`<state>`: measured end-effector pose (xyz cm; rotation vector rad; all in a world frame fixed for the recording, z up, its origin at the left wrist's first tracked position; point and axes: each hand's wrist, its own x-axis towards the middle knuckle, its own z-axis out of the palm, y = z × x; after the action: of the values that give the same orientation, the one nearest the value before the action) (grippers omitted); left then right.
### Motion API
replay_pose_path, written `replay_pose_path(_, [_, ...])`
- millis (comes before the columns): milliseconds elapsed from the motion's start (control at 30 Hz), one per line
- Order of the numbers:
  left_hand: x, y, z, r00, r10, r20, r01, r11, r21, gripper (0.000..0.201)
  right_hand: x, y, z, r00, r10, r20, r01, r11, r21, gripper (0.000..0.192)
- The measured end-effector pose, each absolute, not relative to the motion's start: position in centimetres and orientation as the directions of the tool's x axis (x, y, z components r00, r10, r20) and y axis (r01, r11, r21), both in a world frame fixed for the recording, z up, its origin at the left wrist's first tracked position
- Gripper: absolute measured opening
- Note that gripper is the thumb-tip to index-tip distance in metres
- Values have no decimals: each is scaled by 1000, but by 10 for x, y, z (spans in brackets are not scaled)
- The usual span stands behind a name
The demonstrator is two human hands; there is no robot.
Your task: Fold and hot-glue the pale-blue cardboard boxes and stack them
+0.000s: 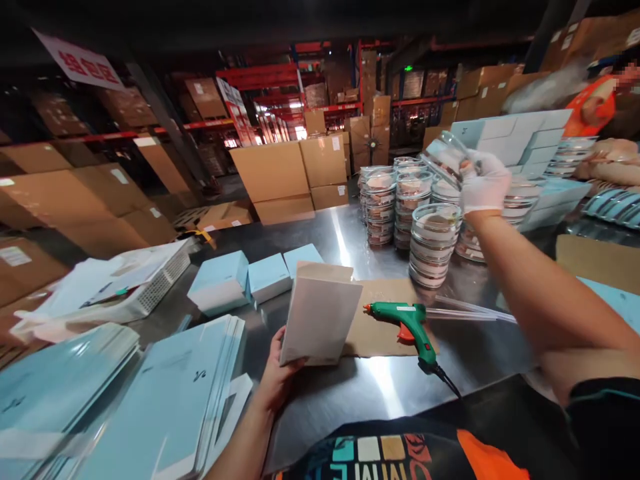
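Note:
My left hand (283, 370), bare, grips a white box (323, 320) by its lower left side, tilted above the steel table. My right hand (485, 183), in a white glove, is closed on a round clear-lidded container (444, 159), raised over stacks of similar round containers (435, 250). What the container holds is hard to make out. Between my arms, a green hot glue gun (403, 320) lies on a cardboard sheet (375, 293). Several clear glue sticks (470, 312) lie beside it.
Flat light-blue stacks (175, 393) and a white plastic basket (160, 287) fill the left. Small light-blue boxes (220, 280) stand behind them. More blue boxes (520, 140) rise at the back right, near a person in an orange vest (593, 110). Brown cartons (273, 177) stand beyond the table.

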<state>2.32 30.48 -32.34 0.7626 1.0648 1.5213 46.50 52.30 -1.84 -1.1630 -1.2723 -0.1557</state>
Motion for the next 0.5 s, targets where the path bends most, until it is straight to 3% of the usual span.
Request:
replay_pose_path(100, [24, 304, -323, -183, 981, -67, -400, -12, 917, 117, 426, 458, -17, 281, 520, 806, 538, 610, -581, 20])
replay_pose_path(200, [28, 301, -323, -155, 986, -57, -371, -4, 929, 118, 392, 385, -29, -61, 594, 802, 406, 749, -524, 32])
replay_pose_path(300, [34, 297, -323, -133, 990, -44, -309, 0, 951, 108, 371, 340, -41, -282, 668, 689, 294, 744, -600, 42])
replay_pose_path(400, [36, 294, -324, -80, 996, -25, -254, 4, 967, 101, 360, 332, -54, -387, 712, 586, 297, 697, -652, 44])
replay_pose_path(500, [33, 295, -326, -84, 996, -24, -168, 10, 986, 100, 355, 341, -81, -453, 700, 552, 412, 714, -567, 38])
